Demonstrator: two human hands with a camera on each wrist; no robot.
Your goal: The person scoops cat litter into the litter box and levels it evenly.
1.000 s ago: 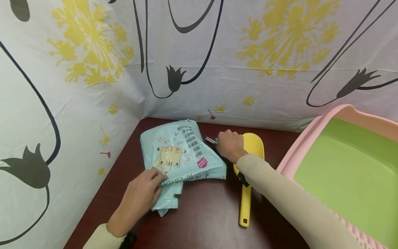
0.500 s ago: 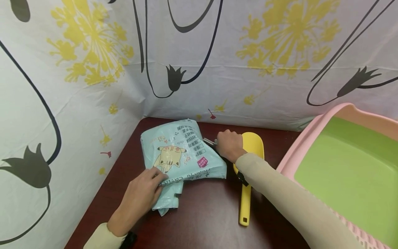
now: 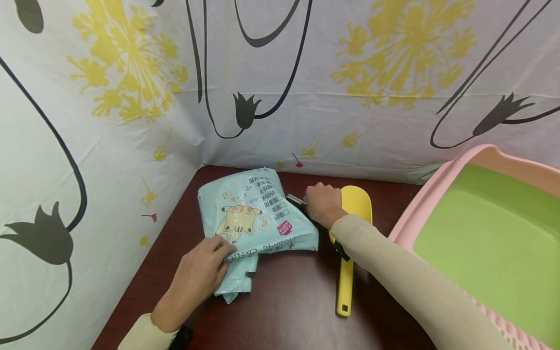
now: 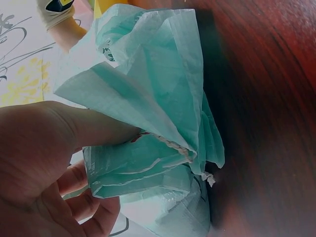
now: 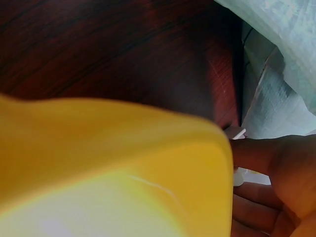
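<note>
A light-blue cat litter bag [image 3: 258, 209] lies on the dark table, printed with a cartoon cat. My left hand [image 3: 203, 262] holds the near end of the bag; in the left wrist view the thumb presses on its folded mouth [image 4: 143, 168], where a braided string runs along the plastic, with fingers beneath. Beyond the bag's right side, my right hand [image 3: 323, 204] grips a small silver tool [image 3: 296, 199] whose end points at the bag. Its kind cannot be made out. A pale tip [image 5: 234, 132] shows by the thumb in the right wrist view.
A yellow scoop [image 3: 359, 201] lies under the right wrist, its handle towards me. To the right stands a pink-rimmed litter box [image 3: 420, 218] with a green inside. Patterned white cloth [image 3: 271, 146] hangs behind the table and along its left.
The silver tool's tip has shifted slightly left, closer to the bag's edge. Both hands and the bag stay almost where they were.
</note>
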